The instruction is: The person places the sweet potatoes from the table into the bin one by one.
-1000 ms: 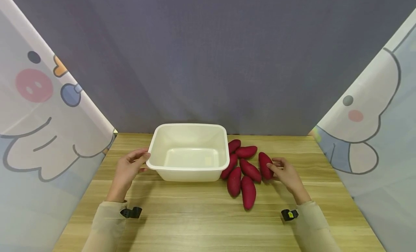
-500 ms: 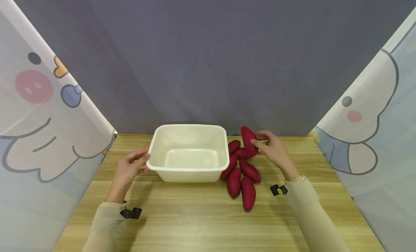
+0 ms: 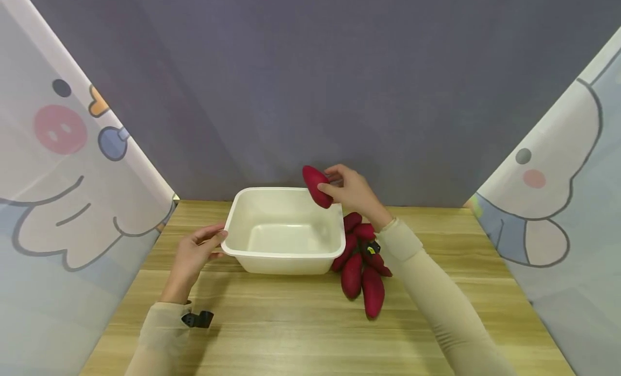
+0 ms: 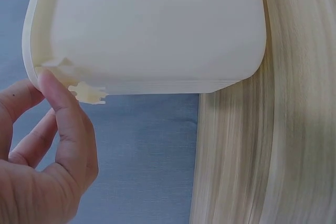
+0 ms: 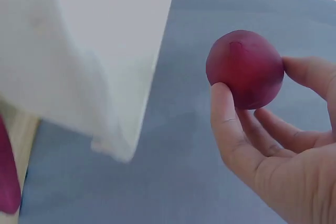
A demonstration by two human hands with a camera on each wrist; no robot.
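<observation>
A white plastic basin (image 3: 286, 263) stands on the wooden table in the head view, with nothing inside it. My left hand (image 3: 195, 257) pinches its left rim between thumb and fingers; the left wrist view shows the thumb (image 4: 65, 114) over that rim. Above the basin's back right corner, my right hand (image 3: 351, 190) holds a red sweet potato (image 3: 316, 186) between thumb and fingertips. Its rounded end (image 5: 244, 69) faces the camera in the right wrist view. Several more red sweet potatoes (image 3: 372, 292) lie bunched to the right of the basin, partly hidden by the right forearm and wrist camera.
The wooden table (image 3: 271, 327) runs back to a grey cloth wall (image 3: 301, 85). Printed cartoon panels (image 3: 58, 203) close in the sides. A black wrist camera (image 3: 372, 248) hangs over the sweet potato pile.
My right hand has lifted the sweet potato from the right side of the pile and carried it left, up over the basin's corner. The left hand stays on the rim.
</observation>
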